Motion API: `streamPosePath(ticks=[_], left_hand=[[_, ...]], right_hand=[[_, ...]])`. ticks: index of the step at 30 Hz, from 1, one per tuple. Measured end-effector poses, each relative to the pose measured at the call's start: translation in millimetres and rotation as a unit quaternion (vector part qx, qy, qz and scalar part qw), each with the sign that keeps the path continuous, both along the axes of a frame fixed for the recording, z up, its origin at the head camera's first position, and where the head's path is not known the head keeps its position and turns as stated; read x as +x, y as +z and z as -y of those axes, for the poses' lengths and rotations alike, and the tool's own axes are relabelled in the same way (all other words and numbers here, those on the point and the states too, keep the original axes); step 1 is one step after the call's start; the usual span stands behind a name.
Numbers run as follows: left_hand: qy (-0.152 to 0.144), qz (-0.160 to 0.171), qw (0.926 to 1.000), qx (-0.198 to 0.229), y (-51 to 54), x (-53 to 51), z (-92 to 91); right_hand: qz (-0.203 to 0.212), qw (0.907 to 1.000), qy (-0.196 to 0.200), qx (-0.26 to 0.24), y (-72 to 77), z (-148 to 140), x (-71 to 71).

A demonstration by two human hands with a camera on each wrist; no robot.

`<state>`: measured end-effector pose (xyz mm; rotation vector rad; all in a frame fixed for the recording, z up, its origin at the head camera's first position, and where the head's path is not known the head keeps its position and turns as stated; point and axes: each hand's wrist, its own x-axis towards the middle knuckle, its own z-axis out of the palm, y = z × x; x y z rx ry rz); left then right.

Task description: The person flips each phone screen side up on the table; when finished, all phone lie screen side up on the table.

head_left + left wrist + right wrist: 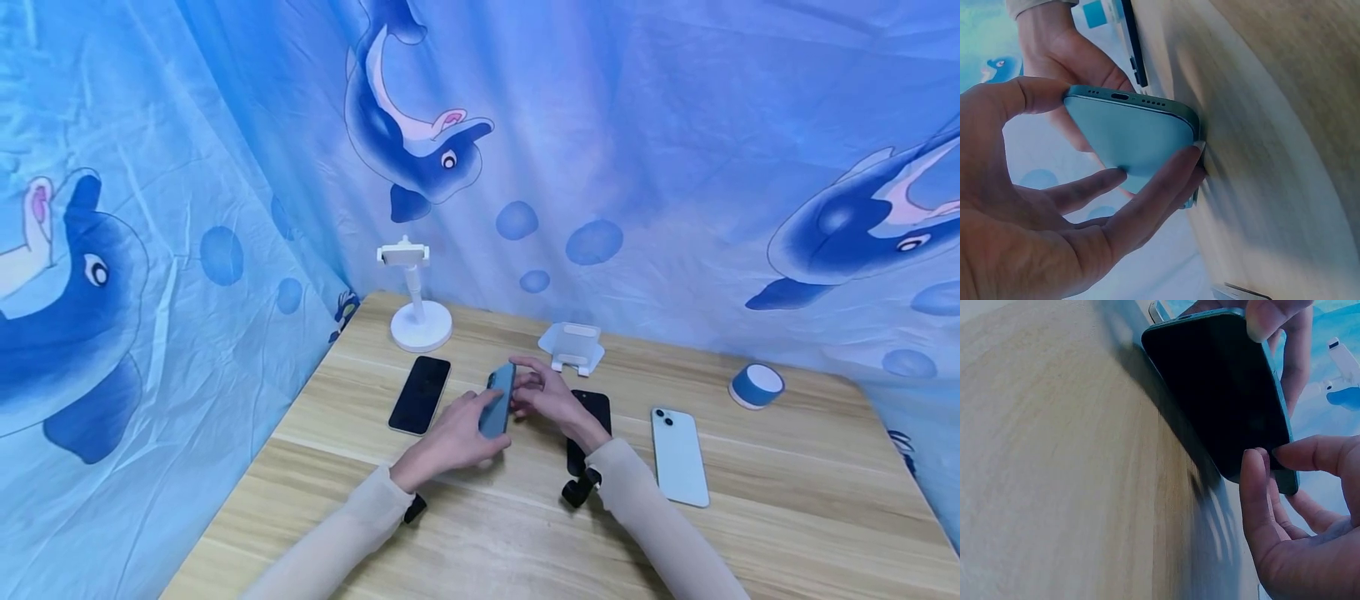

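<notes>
Left hand (pixel 456 437): clamped on the blue phone (pixel 496 417).
Right hand (pixel 550 400): fingertips at its far end; grip cannot be told.
Blue phone: tilted on edge, between 2 black phones (pixel 420 396).

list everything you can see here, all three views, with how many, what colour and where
table: 1, light wood, under everything
sheet: 1, blue, behind and left of the table
dolphins: 3, blue, printed on the sheet
stand: 1, white, back left
folding stand: 1, pale, back centre
cylinder: 1, blue and white, back right
dark phones: 2, black, left and right of centre
pale phone: 1, pale blue, right side
held phone: 1, blue-green, mid-table, tilted up
wrist devices: 2, black, one per wrist
sleeves: 2, pale, lower edge
left hand: 1, bare, gripping the held phone
right hand: 1, bare, at its other end
</notes>
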<state>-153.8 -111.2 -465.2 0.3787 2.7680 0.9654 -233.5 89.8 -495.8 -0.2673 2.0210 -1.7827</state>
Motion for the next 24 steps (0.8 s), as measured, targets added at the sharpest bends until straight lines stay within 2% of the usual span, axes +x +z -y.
streamPosePath(ticks=[17, 24], left_hand=[[-0.003, -0.017, 0.997, 0.075, 0.3, -0.6, 14.0], [0.0, -0.008, 0.9937, 0.112, 1.2, -1.4, 19.1]], right_hand=[[0.018, 0.9997, -0.012, -0.01, -4.4, 12.7, 2.9], [0.014, 0.9995, 0.009, -0.028, -6.6, 16.5, 1.7]])
